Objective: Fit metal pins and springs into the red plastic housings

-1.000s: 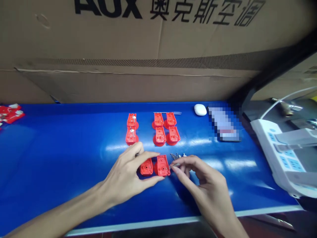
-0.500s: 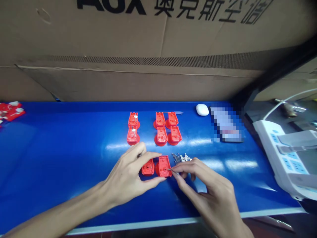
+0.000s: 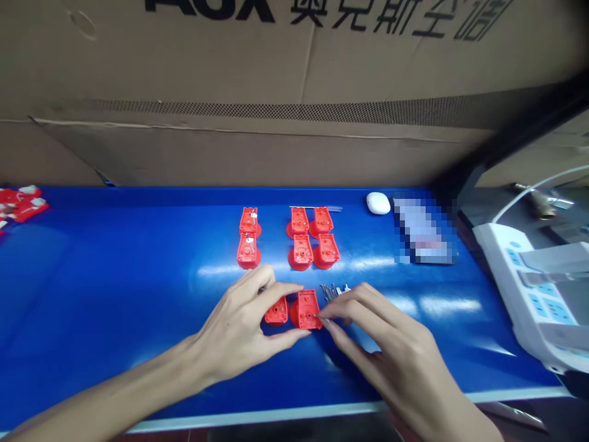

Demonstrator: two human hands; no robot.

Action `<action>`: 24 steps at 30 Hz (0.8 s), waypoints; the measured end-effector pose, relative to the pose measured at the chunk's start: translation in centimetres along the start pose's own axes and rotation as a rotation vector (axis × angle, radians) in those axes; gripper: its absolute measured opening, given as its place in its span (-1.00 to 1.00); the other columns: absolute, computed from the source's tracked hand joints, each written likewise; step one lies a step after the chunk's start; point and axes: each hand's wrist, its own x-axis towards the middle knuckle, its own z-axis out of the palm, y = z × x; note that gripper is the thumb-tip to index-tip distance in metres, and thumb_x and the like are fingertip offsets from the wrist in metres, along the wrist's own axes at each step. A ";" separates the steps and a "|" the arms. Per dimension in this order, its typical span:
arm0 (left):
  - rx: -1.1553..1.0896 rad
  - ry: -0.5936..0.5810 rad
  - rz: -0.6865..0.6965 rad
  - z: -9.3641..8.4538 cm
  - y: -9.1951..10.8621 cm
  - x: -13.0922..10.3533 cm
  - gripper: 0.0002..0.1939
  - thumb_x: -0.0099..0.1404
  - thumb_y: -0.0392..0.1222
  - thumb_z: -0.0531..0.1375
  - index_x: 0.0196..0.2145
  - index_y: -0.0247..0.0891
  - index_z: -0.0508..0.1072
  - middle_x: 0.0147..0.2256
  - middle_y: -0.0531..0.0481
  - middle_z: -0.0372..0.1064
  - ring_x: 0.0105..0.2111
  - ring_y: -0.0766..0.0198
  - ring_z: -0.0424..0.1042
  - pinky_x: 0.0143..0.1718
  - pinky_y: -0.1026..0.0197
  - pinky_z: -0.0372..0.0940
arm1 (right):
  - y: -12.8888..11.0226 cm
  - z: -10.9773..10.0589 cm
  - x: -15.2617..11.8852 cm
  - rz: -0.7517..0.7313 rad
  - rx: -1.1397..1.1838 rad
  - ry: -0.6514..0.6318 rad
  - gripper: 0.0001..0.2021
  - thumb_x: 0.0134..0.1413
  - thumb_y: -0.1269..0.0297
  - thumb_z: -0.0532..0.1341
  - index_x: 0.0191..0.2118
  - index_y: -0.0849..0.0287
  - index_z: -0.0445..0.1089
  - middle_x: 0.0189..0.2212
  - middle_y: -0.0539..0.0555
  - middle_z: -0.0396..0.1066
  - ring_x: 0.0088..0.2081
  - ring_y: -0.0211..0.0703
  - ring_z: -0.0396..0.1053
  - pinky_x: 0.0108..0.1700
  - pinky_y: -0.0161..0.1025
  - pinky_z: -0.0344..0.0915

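A red plastic housing (image 3: pixel 307 307) with an open, hollow face rests on the blue table, gripped at its top and bottom edges between the thumb and index finger of my left hand (image 3: pixel 243 328). Another red housing (image 3: pixel 277 312) sits just left of it, partly covered by that hand. My right hand (image 3: pixel 381 337) pinches a small thin metal pin (image 3: pixel 318 316) at the right side of the gripped housing; the pin's tip reaches over its interior. Behind my right fingers lies a pile of metal pins (image 3: pixel 328 293) with small white parts (image 3: pixel 343 289), partly hidden.
Farther back, two red housings (image 3: pixel 248 248) carry small white-and-metal parts, and several more housings (image 3: pixel 302 250) stand to their right. A white case (image 3: pixel 378 203), a blurred-out phone (image 3: pixel 423 230) and a power strip (image 3: pixel 529 294) are at the right. Red-and-white pieces (image 3: pixel 23 202) lie far left.
My right hand has turned slightly and its fingers have closed in, covering more of the white parts. The pin stays at the housing's right side. My left hand keeps its grip.
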 end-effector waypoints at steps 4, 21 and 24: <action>0.010 -0.006 0.003 0.0 0.1 0.0 -0.54 0.40 -0.02 0.47 0.18 -0.16 0.56 -0.23 0.01 0.31 -0.28 0.20 0.36 -0.24 0.14 0.37 | 0.4 -1.0 0.5 -0.002 -0.096 -0.127 -0.81 0.58 0.38 0.11 0.06 -0.02 0.44 -0.02 0.07 0.45 -0.06 -0.16 0.48 -0.06 -0.23 0.48; 0.018 -0.020 0.012 0.1 0.1 -0.1 -0.53 0.40 -0.01 0.46 0.18 -0.22 0.57 -0.21 -0.03 0.34 -0.27 0.17 0.39 -0.24 0.12 0.39 | -0.2 -1.2 2.4 -0.145 -0.360 -0.210 -0.76 0.49 0.46 0.11 -0.28 0.07 0.31 -0.31 0.04 0.31 -0.32 -0.10 0.25 -0.32 -0.15 0.13; 0.011 -0.023 0.007 0.1 0.1 -0.1 -0.54 0.40 -0.03 0.46 0.17 -0.21 0.57 -0.20 -0.03 0.35 -0.26 0.17 0.39 -0.23 0.12 0.39 | 0.1 -0.8 2.4 -0.162 -0.365 -0.236 -0.73 0.51 0.46 0.12 -0.31 0.08 0.29 -0.34 0.04 0.33 -0.31 -0.09 0.25 -0.27 -0.12 0.13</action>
